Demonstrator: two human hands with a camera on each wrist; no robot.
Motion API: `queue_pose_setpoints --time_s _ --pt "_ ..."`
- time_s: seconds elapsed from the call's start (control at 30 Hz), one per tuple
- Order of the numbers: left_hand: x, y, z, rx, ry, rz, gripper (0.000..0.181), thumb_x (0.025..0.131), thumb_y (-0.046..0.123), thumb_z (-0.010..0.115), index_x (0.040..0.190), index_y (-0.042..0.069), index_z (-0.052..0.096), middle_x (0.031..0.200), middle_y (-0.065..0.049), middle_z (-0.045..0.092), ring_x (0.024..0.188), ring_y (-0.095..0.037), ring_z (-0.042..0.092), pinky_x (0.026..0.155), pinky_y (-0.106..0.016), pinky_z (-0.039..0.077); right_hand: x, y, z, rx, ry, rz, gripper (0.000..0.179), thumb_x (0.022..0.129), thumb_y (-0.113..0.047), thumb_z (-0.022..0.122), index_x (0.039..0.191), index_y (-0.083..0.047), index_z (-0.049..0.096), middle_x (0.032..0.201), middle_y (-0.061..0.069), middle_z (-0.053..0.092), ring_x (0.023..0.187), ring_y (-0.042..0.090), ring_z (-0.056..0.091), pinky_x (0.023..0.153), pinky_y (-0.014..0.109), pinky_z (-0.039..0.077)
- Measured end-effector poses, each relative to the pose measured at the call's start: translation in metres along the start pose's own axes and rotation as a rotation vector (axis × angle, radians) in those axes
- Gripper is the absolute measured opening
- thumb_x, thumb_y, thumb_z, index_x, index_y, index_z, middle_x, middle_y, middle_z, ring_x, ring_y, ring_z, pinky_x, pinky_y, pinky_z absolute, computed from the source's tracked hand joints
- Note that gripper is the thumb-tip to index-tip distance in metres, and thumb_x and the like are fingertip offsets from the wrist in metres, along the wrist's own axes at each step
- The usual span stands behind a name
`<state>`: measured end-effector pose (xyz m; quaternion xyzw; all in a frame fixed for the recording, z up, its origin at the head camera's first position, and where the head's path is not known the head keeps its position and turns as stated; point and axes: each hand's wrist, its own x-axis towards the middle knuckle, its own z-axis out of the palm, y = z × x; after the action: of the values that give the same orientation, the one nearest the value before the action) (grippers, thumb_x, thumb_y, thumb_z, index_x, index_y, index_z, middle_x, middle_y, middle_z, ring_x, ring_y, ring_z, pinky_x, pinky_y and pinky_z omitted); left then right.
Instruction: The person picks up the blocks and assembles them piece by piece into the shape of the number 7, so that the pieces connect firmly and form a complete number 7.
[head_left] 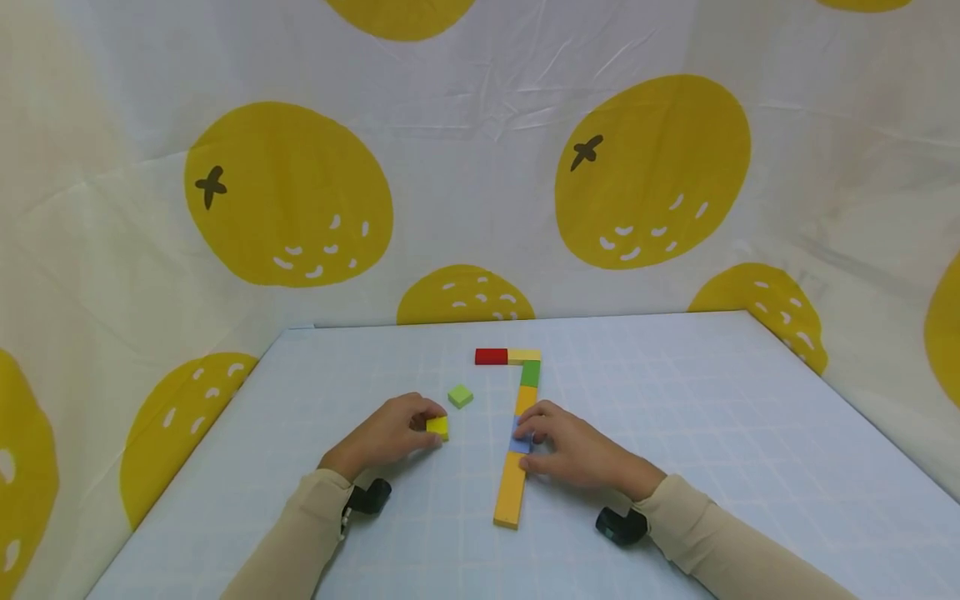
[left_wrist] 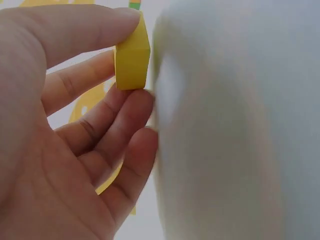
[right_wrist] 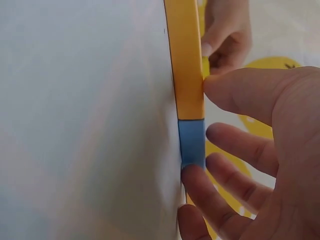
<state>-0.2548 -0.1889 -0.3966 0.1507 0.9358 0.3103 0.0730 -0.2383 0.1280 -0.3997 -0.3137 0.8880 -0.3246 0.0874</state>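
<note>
Between thumb and fingers, my left hand [head_left: 393, 429] pinches a small yellow block [head_left: 437, 428], close over the table left of a row of blocks. The left wrist view shows the thumb on one face of that yellow block [left_wrist: 132, 55] and fingers behind and below it. My right hand [head_left: 573, 446] touches the row from the right. Its thumb is at the long orange block [right_wrist: 187, 65], and its relaxed fingers lie at the blue block [right_wrist: 192, 142], partly covering it. These two blocks meet end to end.
Beyond the blue block the row continues with an orange block [head_left: 527, 400] and a green block [head_left: 531, 373]. At the far end it turns left through a pale yellow block [head_left: 523, 357] to a red block [head_left: 491, 357]. A light green block [head_left: 460, 396] lies apart, beyond my left hand.
</note>
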Motion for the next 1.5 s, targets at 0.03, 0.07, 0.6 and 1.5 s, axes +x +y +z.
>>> queue_pose_setpoints --time_s 0.03,0.07,0.6,1.5 --pt "0.000 0.000 -0.001 -0.005 0.002 0.002 0.031 0.087 0.024 0.080 0.117 0.021 0.071 0.099 0.007 0.060 0.093 -0.015 0.055 0.087 -0.034 0.051 0.001 0.000 0.000 0.004 0.000 0.000 0.029 0.091 -0.034 0.076 0.117 -0.023 0.070 0.128 -0.009 0.051 0.106 0.010 0.055 0.094 0.035 0.049" --pt "-0.001 0.000 -0.001 -0.011 0.005 0.009 0.031 0.087 0.023 0.080 0.117 0.021 0.071 0.099 0.007 0.060 0.093 -0.015 0.055 0.087 -0.035 0.051 0.001 0.000 0.000 0.008 0.001 -0.005 0.029 0.091 -0.033 0.076 0.117 -0.022 0.071 0.128 -0.008 0.051 0.106 0.010 0.055 0.094 0.036 0.049" --pt "0.015 0.003 -0.007 -0.043 0.082 0.056 0.030 0.092 0.024 0.074 0.121 0.018 0.070 0.104 0.006 0.060 0.097 -0.015 0.056 0.086 -0.033 0.052 0.001 0.005 0.001 0.050 0.009 0.011 0.026 0.092 -0.033 0.074 0.115 -0.023 0.069 0.126 -0.008 0.050 0.105 0.011 0.055 0.093 0.037 0.049" --pt "0.076 -0.013 -0.033 0.042 0.096 -0.022 0.040 0.092 0.027 0.073 0.129 0.012 0.067 0.111 -0.002 0.059 0.102 -0.021 0.057 0.086 -0.035 0.053 0.001 0.006 0.001 0.065 -0.019 0.008 0.028 0.094 -0.036 0.071 0.119 -0.026 0.066 0.127 -0.009 0.047 0.109 0.010 0.051 0.098 0.036 0.047"
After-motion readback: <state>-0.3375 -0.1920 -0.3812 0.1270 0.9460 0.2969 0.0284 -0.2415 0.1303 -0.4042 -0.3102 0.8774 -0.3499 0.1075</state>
